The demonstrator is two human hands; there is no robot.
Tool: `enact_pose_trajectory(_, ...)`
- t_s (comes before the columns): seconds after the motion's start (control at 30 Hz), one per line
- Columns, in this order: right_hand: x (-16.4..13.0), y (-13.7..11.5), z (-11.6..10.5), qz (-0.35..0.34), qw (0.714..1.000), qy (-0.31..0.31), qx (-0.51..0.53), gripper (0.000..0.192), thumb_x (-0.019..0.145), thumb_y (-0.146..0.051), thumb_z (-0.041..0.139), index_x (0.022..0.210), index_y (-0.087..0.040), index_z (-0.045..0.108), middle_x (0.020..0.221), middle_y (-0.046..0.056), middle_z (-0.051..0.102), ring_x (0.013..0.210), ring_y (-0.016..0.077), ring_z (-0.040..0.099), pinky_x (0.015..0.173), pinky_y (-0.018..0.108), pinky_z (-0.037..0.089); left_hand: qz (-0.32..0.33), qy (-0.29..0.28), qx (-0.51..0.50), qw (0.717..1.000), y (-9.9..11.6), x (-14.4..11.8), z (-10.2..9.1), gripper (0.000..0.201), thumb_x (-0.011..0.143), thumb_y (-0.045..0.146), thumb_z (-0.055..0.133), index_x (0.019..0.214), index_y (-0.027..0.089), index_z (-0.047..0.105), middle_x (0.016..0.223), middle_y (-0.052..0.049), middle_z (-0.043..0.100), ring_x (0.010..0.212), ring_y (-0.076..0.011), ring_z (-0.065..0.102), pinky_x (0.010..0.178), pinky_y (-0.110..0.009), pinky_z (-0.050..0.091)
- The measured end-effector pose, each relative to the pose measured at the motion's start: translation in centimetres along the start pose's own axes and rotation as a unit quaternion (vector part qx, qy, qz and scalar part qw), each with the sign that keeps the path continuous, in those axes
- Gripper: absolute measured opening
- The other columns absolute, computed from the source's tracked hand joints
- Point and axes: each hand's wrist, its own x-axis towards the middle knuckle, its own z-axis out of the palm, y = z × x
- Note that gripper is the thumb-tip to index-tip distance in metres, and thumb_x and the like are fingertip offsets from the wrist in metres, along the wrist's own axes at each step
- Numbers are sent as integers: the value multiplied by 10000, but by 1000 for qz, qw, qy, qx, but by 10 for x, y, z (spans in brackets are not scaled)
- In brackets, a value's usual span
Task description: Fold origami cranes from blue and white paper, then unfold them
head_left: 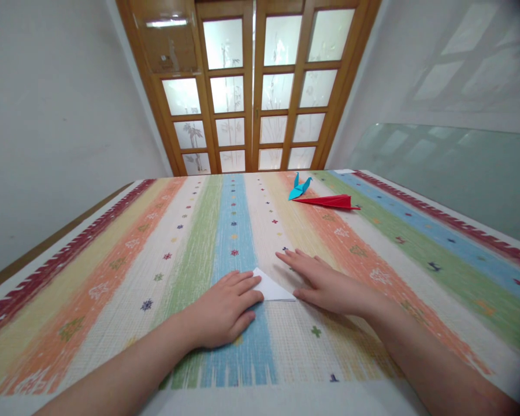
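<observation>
A white sheet of paper (274,289), folded into a triangle, lies flat on the striped tablecloth, its long edge toward me. My left hand (227,306) rests flat over the paper's left part, fingers stretched out, and covers that corner. On the other side, my right hand (320,283) is open with its fingers apart. Its thumb is at the paper's right corner; whether it touches cannot be told.
Farther back on the tablecloth (190,335) lie a blue origami bird (300,188) and a red paper plane (329,201), close together. Beyond the table stand wooden doors (253,86) with frosted panes. A glass panel (450,173) leans along the right wall.
</observation>
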Motion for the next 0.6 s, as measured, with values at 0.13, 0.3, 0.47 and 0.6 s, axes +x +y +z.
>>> enact_pose_trajectory(0.13,2,-11,9,-60,994,90,33,530,960,-285,526,1482,-324,443,1566,50,431,1510,281,248,1206,570,219,3,17,3,1000,-1,-1,1,346,958,246,522,1300,214,561,1514,-123,469,1408,-299,419,1181,-531,307)
enact_pose_trajectory(0.3,1,-31,17,-110,991,72,16,329,935,-300,592,1262,-298,626,1396,37,614,1454,305,356,1185,610,206,9,45,-8,999,-2,-4,-1,363,951,245,545,1312,238,575,1446,-110,528,1345,-289,475,1149,-517,350)
enact_pose_trajectory(0.47,2,-38,19,-129,991,34,-6,258,939,-319,591,1183,-301,674,1400,37,612,1420,319,402,1158,617,225,26,72,-2,997,-4,-4,0,337,955,257,552,1288,241,608,1385,-104,578,1291,-281,517,1111,-506,396)
enact_pose_trajectory(0.6,3,-40,19,-131,991,35,-13,270,942,-320,579,1194,-299,674,1405,47,607,1408,309,417,1158,594,231,77,156,55,983,-9,-4,-10,198,960,203,536,1088,200,687,1312,-102,633,1214,-276,564,1061,-489,441)
